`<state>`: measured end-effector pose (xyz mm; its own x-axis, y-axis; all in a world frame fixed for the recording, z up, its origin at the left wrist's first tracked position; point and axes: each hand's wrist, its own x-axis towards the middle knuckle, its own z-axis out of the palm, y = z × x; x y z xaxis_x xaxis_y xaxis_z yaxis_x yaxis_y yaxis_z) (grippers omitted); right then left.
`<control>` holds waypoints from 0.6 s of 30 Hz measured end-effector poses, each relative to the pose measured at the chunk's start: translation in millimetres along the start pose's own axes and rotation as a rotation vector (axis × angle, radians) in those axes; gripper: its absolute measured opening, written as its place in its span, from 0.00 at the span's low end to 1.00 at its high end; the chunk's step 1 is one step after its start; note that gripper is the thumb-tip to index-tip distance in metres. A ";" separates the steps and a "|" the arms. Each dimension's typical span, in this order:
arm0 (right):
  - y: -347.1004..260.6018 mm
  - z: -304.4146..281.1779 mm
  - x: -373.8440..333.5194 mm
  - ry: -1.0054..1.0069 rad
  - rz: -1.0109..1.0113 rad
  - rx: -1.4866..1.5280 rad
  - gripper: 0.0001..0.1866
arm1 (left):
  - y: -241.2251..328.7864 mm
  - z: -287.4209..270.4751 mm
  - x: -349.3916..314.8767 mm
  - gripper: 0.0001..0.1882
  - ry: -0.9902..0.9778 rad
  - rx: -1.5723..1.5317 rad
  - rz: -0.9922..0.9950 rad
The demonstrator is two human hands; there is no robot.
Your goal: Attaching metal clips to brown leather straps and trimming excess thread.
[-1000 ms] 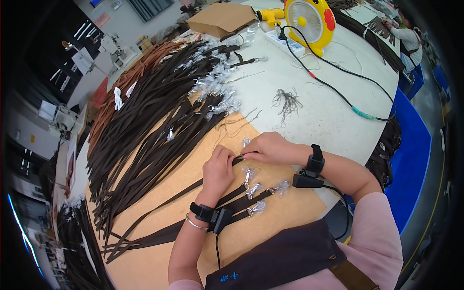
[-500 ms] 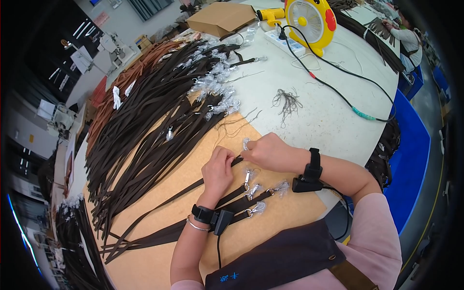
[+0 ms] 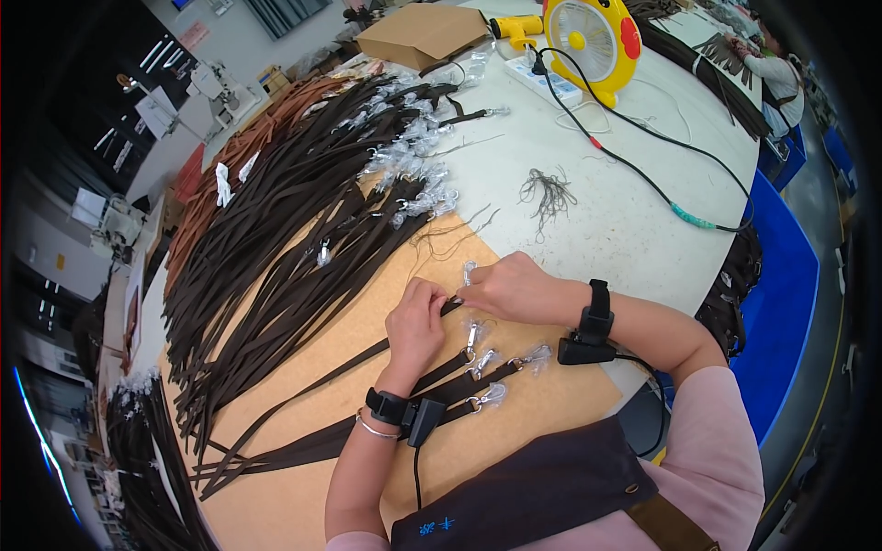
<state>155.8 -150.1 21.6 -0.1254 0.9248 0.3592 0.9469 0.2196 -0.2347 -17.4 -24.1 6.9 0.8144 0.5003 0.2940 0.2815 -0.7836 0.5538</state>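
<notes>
Between my two hands runs a dark brown strap, its clip end at my fingers and its tail trailing to the lower left. My left hand is closed on the strap near that end. Just right of it, my right hand pinches the same end, with the metal clip in clear wrap poking out above the fingers. The fingertips hide exactly what they grip. Below my hands lie several more straps with silvery clips in clear plastic, on a tan board.
A big pile of dark straps covers the left, brown ones behind. Loose threads lie ahead. Farther back are a cardboard box, a yellow fan and a black cable. A blue bin stands right; another person works beyond.
Hardly anything differs; both hands stay closed at the strap's end, with only a very slight shift of the whole view.
</notes>
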 end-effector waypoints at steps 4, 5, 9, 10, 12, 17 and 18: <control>0.3 -1.8 1.5 -0.005 -0.024 0.001 0.09 | 1.4 1.3 1.1 0.01 0.012 -0.001 0.002; 1.6 -0.6 0.8 -0.004 -0.022 0.000 0.09 | 1.7 1.5 2.0 0.01 0.011 -0.001 0.004; 14.9 7.0 2.2 -0.054 0.188 0.307 0.12 | -10.7 -0.7 14.7 0.06 0.011 -0.175 -0.092; 19.8 5.5 2.3 -0.073 0.341 0.559 0.13 | -11.6 -4.3 20.8 0.11 0.019 -0.269 -0.119; 28.4 0.5 3.8 -0.046 0.443 0.640 0.14 | -12.4 -19.2 24.9 0.22 -0.039 -0.244 -0.083; 50.7 1.1 3.5 0.242 0.435 0.585 0.14 | -12.9 -53.9 12.8 0.34 -0.012 0.124 0.144; 55.6 4.9 6.6 0.244 0.430 0.582 0.14 | -15.8 -57.4 7.5 0.34 -0.006 0.126 0.146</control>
<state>206.2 -130.3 6.5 0.3521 0.8859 0.3020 0.5803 0.0466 -0.8131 -44.9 13.2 45.0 0.8540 0.3761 0.3595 0.2209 -0.8877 0.4039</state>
